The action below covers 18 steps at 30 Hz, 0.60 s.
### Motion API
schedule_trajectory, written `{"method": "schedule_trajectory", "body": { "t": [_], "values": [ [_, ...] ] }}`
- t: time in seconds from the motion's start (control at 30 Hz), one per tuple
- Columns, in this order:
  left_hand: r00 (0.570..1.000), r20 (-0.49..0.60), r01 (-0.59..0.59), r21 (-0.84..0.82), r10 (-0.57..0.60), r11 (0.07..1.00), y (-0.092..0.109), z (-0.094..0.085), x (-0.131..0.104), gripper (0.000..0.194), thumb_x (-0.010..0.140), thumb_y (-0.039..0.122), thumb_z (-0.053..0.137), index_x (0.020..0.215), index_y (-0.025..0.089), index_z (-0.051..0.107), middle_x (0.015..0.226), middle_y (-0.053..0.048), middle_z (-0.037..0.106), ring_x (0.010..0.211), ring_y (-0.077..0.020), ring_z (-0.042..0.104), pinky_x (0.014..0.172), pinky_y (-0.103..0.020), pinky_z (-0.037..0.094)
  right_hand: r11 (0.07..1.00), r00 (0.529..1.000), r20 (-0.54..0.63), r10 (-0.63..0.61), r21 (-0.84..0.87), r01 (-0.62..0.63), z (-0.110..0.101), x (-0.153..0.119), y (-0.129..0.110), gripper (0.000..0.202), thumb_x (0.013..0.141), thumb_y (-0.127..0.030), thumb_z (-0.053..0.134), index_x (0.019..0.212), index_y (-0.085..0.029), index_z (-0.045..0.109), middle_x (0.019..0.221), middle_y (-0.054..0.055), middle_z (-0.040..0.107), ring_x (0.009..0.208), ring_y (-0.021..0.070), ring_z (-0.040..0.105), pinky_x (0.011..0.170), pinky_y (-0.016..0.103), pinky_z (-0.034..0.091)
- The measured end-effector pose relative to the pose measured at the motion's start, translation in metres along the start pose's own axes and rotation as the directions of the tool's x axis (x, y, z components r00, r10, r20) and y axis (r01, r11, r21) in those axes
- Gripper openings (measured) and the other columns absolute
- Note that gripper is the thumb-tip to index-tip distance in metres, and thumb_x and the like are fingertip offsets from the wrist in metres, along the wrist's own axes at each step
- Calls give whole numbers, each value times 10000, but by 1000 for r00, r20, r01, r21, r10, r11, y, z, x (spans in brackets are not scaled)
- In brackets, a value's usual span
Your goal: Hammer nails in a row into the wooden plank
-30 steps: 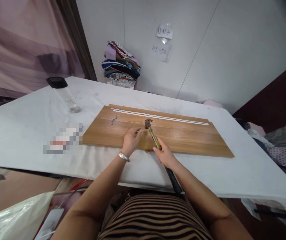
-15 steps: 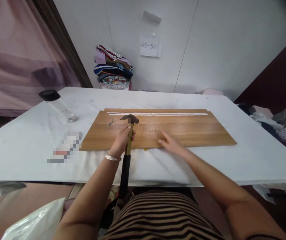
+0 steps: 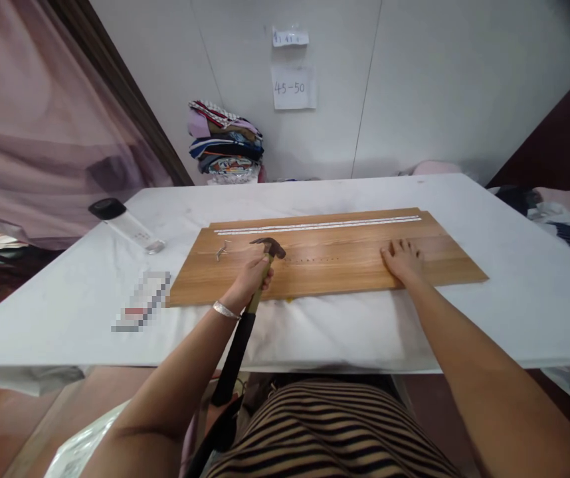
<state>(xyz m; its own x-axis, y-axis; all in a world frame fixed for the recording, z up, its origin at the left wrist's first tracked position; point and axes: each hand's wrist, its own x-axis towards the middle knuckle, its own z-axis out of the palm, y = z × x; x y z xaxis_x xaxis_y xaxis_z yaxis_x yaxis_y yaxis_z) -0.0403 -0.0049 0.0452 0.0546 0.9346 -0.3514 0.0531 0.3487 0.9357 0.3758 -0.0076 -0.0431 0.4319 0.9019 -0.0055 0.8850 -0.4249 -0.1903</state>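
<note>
Aslant, hammer (image 3: 239, 342) points away, claw (image 3: 259, 241) leftward, left hand (image 3: 254, 279) gripping; right hand (image 3: 403, 263) open.

A table (image 3: 345, 338) covered by a white cloth (image 3: 130, 352) carries a long wooden board (image 3: 444, 259), which lies flat near its front edge. A clear bottle (image 3: 138, 231) with a black lid (image 3: 107, 208) is on the cloth, off beyond the board's left end. Nearer the front, just beside that end, lies a flat item (image 3: 143, 300), its details hidden by pixelation. The cloth shows wrinkles in front of the board.
</note>
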Motion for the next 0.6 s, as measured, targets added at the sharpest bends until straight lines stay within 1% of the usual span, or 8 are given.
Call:
{"method": "schedule_trajectory", "body": {
  "t": [0.13, 0.3, 0.43, 0.6],
  "values": [
    [999, -21, 34, 32, -33, 999, 0, 6, 4, 334, 884, 478, 742, 900, 183, 587, 609, 40, 551, 422, -66, 434, 411, -180, 316, 1000, 1000, -6, -7, 2, 7, -1, 1, 0, 668, 1085, -525, 285, 1568, -153, 557, 1720, 209, 421, 1589, 379, 346, 1261, 622, 269],
    [996, -46, 82, 88, -78, 993, -3, 11, 8, 302, 918, 458, 722, 887, 180, 609, 613, 32, 558, 417, -68, 434, 409, -184, 311, 1000, 1000, 8, -2, 14, 2, -2, 1, 0, 675, 1083, -534, 274, 1558, -144, 553, 1724, 206, 411, 1583, 377, 346, 1261, 617, 267],
    [996, -50, 83, 104, -78, 991, -2, 13, 7, 285, 943, 447, 705, 889, 180, 621, 625, 32, 567, 420, -67, 435, 410, -183, 308, 1000, 1000, -7, -1, 22, 1, 0, 1, 0, 647, 1083, -519, 292, 1544, -155, 563, 1711, 206, 430, 1564, 371, 370, 1256, 621, 275],
    [998, -31, 66, 104, -63, 992, 2, 16, 5, 300, 944, 446, 717, 875, 171, 618, 638, 25, 579, 421, -62, 445, 415, -181, 316, 999, 1000, -22, -3, 35, 3, 3, 2, 1, 654, 1076, -525, 302, 1548, -155, 563, 1704, 212, 437, 1570, 381, 357, 1252, 625, 266]
  ]
}}
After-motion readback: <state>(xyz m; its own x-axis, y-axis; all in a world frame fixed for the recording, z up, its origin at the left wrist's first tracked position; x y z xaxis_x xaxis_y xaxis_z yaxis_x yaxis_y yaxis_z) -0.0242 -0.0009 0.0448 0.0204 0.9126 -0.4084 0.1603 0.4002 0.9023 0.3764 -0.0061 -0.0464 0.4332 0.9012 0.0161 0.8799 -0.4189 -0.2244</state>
